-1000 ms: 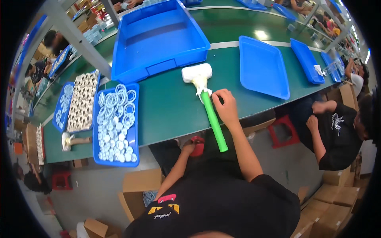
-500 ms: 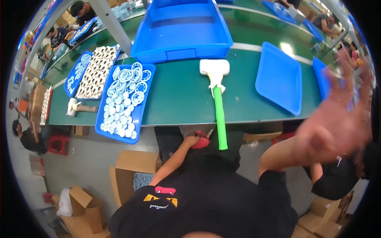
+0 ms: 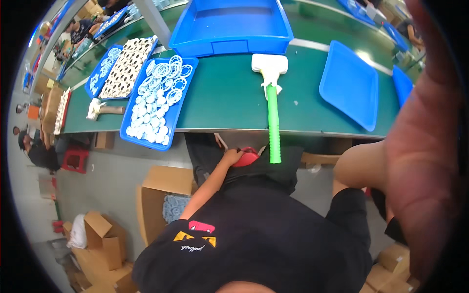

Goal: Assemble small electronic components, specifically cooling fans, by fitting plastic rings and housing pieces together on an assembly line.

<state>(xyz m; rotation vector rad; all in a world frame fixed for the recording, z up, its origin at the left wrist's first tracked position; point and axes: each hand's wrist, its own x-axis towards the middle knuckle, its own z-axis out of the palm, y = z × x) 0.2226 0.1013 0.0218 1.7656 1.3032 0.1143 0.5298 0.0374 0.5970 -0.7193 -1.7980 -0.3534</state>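
Note:
My left hand is down between my legs, its fingers closed on a red plastic thing, possibly a stool's edge; their tips are partly hidden. Raised close to the camera at the right, my right hand looks large and dark. A finger stretches up past the frame's edge, and nothing shows in the palm. A mallet with a green handle and a white wrapped head lies on the green table, handle overhanging the front edge. Left of it, a blue tray holds pale blue rings and round caps.
A deep blue bin stands behind the mallet; a shallow blue tray lies to its right. At left are a tray of white parts with dark holes and a smaller wrapped hammer. Cardboard boxes stand on the floor.
My right hand has come up nearer to the camera and fills more of the right side. The table's contents sit higher in the picture. My left hand stays at the red thing.

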